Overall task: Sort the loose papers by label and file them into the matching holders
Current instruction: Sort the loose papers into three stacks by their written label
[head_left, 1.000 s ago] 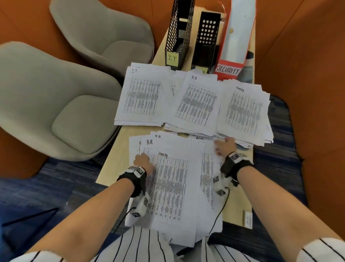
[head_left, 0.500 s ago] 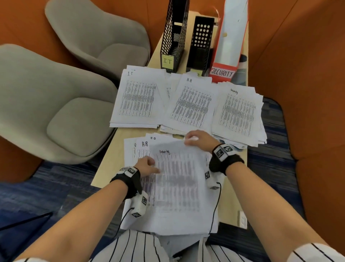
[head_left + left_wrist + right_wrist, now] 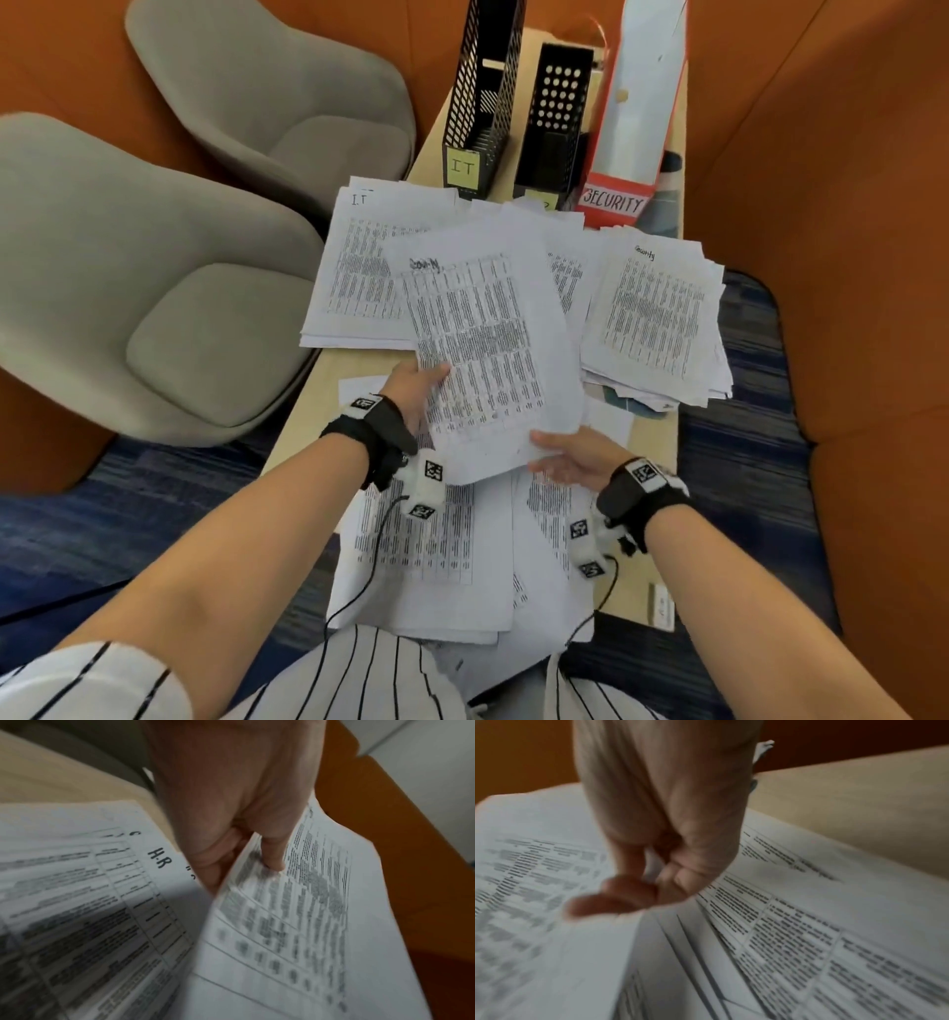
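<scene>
A single sheet point(image 3: 488, 354) headed "Security" is held above the desk point(image 3: 303, 411), over the sorted piles. It is pinched at its near left edge by the left hand point(image 3: 416, 385), with the thumb on top. The right hand point(image 3: 570, 460) lies palm up with relaxed fingers at the near right corner of the sheet, and nothing is grasped by it. From the left grip, the Security pile point(image 3: 657, 313) lies to the far right of the sheet. The long axis of the sheet runs away from the person, almost parallel to that pile, so a sideways carry to the right seems needed. The right hand is nearer to the pile.
</scene>
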A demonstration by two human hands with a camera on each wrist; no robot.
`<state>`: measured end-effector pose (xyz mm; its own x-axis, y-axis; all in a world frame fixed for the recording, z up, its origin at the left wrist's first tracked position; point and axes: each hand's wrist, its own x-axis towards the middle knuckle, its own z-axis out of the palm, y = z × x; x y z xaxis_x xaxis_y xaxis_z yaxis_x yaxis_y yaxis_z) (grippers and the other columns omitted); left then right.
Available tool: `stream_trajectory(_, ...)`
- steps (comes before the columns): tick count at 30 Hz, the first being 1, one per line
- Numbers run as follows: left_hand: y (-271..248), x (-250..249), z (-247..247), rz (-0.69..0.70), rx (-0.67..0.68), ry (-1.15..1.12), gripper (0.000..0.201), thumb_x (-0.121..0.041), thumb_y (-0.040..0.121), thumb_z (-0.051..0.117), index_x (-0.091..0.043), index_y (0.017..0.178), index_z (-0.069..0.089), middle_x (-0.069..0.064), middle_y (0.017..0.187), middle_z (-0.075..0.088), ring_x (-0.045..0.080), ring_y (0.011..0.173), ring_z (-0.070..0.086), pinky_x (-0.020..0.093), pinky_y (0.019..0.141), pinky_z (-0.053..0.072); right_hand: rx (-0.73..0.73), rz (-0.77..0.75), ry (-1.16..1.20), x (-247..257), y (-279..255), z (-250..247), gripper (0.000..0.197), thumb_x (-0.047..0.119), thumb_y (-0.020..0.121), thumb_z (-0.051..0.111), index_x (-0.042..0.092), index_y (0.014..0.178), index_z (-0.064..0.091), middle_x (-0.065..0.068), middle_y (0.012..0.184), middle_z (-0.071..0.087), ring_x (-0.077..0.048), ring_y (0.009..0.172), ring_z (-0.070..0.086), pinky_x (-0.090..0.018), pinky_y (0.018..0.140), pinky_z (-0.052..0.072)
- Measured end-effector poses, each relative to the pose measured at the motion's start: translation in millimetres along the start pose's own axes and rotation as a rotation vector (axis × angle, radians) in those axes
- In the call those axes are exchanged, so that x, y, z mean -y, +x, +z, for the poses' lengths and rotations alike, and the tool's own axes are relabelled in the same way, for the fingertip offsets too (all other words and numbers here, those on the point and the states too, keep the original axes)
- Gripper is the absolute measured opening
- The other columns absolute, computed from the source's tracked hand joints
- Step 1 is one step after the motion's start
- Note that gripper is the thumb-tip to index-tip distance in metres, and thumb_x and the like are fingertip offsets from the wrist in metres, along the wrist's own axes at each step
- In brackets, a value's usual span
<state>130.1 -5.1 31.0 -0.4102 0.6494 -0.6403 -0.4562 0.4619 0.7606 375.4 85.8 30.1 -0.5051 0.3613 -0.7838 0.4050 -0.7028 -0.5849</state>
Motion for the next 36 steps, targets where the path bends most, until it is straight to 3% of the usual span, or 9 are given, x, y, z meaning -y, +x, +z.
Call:
stream_trajectory(4,10,11,-11,-0.188,-0.067,0.574,0.058,-0.035,0.086,0.064,-0.005,0.132,0.042,0.016,0.129,0.05,0.032,0.106,0.058,0.039,0.086,0.049,-0.387,-0.221,0.418,13,15,-31,0.031,0.012,0.096,0.054,-0.001,0.124,0.049,-0.015,0.095,0.06,-0.017,0.064,0.067,-0.021,0.05,0.052)
stream_trajectory(7,4,29,-41,-0.341,-0.3,1.038,0.096,-0.044,0.083,0.063,0.0,0.148,0.007,0.022,0.151,0.029,0.039,0.136,0.035,0.045,0.111,0.035,-0.569,-0.228,0.074,36,13,-64,0.069,0.032,0.091,0.061,0.0,0.144,0.028,-0.032,0.131,0.049,-0.035,0.115,0.058,-0.03,0.082,0.05)
stream_trajectory(11,-5,56,-64,-0.372,-0.272,1.057,0.079,-0.037,0.081,0.066,-0.004,0.143,0.028,0.021,0.145,0.037,0.038,0.13,0.041,0.043,0.106,0.041,-0.758,-0.103,-0.361,59,10,-102,0.056,0.03,0.103,0.036,0.012,0.152,0.018,-0.026,0.14,0.045,-0.036,0.124,0.05,-0.024,0.083,0.046)
stream_trajectory(18,-14,60,-65,-0.107,-0.311,1.016,0.038,-0.016,0.081,0.065,-0.004,0.115,0.055,0.014,0.115,0.06,0.032,0.105,0.059,0.036,0.088,0.048,-0.79,-0.078,-0.726,72,-3,-86,0.056,0.04,0.1,0.041,0.001,0.141,0.039,-0.023,0.139,0.049,-0.037,0.125,0.049,-0.04,0.104,0.038)
stream_trajectory(22,-20,62,-58,-0.077,-0.321,1.006,0.034,-0.012,0.081,0.064,-0.004,0.113,0.054,0.015,0.118,0.057,0.032,0.106,0.057,0.038,0.091,0.047,-0.804,-0.012,-0.967,53,13,-55,0.025,0.02,0.089,0.055,0.005,0.108,0.06,-0.016,0.104,0.067,-0.035,0.096,0.064,-0.038,0.08,0.051)
stream_trajectory(27,-23,53,-48,-0.178,-0.286,0.948,0.047,-0.016,0.081,0.063,-0.004,0.123,0.045,0.014,0.123,0.052,0.034,0.109,0.056,0.038,0.091,0.05,-0.455,-0.048,-0.654,16,54,22,0.038,0.017,0.09,0.058,0.007,0.125,0.052,-0.013,0.116,0.059,-0.024,0.094,0.064,-0.033,0.082,0.051)
stream_trajectory(30,-25,45,-45,-0.192,-0.247,0.909,0.011,-0.011,0.084,0.061,-0.009,0.087,0.049,0.008,0.088,0.053,0.024,0.078,0.056,0.029,0.073,0.044,-0.413,-0.051,-0.701,10,54,50,0.068,0.023,0.088,0.066,0.0,0.141,0.031,-0.017,0.132,0.05,-0.033,0.12,0.053,-0.03,0.086,0.044)
stream_trajectory(32,-21,47,-48,-0.149,-0.254,0.887,0.033,-0.007,0.082,0.06,-0.017,0.063,0.035,0.0,0.065,0.039,0.017,0.057,0.042,0.028,0.064,0.036,-0.451,-0.148,-0.78,11,53,59,0.065,0.018,0.09,0.062,0.001,0.143,0.027,-0.019,0.134,0.051,-0.034,0.121,0.053,-0.03,0.088,0.044)
stream_trajectory(36,-24,47,-51,-0.126,-0.154,0.804,0.031,-0.008,0.084,0.061,-0.019,0.064,0.04,-0.004,0.066,0.035,0.015,0.061,0.04,0.023,0.056,0.03,-0.42,-0.387,-0.766,6,52,62,0.051,0.005,0.093,0.049,0.013,0.142,0.037,-0.022,0.127,0.057,-0.04,0.107,0.059,-0.036,0.085,0.049)
